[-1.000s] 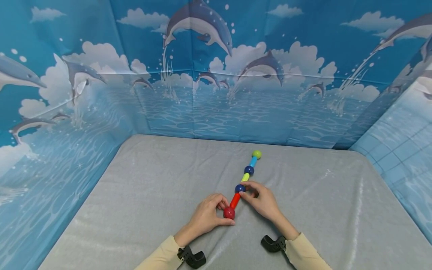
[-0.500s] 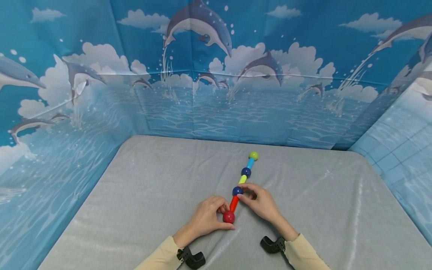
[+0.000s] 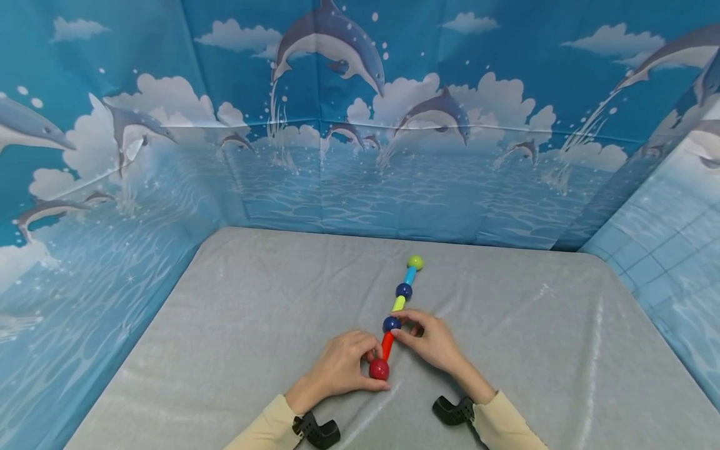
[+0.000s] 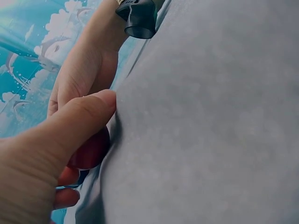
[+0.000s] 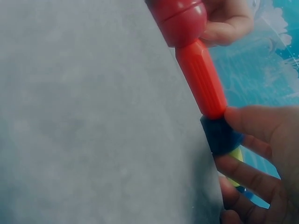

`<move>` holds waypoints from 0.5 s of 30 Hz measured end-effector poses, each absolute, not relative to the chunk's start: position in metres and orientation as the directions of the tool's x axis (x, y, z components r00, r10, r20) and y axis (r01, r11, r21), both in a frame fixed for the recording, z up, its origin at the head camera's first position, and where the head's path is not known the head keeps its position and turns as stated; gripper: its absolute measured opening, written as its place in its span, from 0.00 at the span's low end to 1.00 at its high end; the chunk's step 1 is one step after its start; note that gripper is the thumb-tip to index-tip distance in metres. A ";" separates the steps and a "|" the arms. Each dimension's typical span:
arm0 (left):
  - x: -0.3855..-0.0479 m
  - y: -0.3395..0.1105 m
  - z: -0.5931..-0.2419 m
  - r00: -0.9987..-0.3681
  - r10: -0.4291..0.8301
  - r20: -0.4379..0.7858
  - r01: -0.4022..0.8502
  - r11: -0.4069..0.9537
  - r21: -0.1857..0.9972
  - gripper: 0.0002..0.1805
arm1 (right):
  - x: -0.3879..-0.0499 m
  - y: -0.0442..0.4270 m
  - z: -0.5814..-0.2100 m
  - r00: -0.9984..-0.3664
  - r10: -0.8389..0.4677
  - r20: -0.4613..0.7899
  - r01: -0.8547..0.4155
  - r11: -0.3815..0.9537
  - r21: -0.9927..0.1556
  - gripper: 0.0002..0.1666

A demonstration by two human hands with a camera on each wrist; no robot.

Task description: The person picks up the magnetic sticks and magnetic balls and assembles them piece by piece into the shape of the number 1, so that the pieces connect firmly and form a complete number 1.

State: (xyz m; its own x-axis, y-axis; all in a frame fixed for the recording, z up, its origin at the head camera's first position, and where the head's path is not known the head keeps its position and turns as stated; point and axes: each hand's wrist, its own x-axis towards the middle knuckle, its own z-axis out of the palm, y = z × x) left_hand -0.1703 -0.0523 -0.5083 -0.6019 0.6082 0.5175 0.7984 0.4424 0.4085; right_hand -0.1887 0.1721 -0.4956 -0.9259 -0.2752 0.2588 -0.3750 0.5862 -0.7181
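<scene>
A chain of balls and rods lies on the grey cloth in the head view. At its near end is a red ball (image 3: 379,369), which my left hand (image 3: 344,364) holds between thumb and fingers. A red rod (image 3: 387,345) joins it to a dark blue ball (image 3: 391,324); my right hand (image 3: 432,340) pinches that ball with thumb and fingers. Beyond come a yellow-green rod (image 3: 399,304), another dark blue ball (image 3: 404,291), a light blue rod (image 3: 410,275) and a green ball (image 3: 415,262). In the left wrist view, my thumb partly hides the red ball (image 4: 91,151).
The grey cloth (image 3: 270,294) covers the table surface and has some creases. Blue dolphin-print curtains (image 3: 360,181) rise behind it and along both sides. A black camera mount sits on each wrist.
The whole chain has slid a little toward me, its far end swinging slightly left. Both hands keep their hold and have moved along with it.
</scene>
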 end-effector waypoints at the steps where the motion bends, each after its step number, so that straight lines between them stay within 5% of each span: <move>1: -0.170 -0.052 -0.508 -0.600 0.611 0.516 0.800 0.442 0.406 0.25 | -0.189 0.172 -0.496 -0.924 -0.279 0.261 -0.379 0.585 -0.717 0.18; 15: -0.167 -0.051 -0.506 -0.602 0.614 0.512 0.799 0.449 0.401 0.25 | -0.190 0.171 -0.492 -0.920 -0.304 0.247 -0.384 0.578 -0.720 0.18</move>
State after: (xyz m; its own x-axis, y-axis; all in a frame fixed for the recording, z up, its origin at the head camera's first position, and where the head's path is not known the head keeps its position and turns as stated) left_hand -0.1672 -0.0513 -0.5064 -0.6016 0.6136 0.5115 0.7987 0.4489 0.4007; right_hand -0.1897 0.1705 -0.4919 -0.9200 -0.3041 0.2471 -0.3843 0.5775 -0.7203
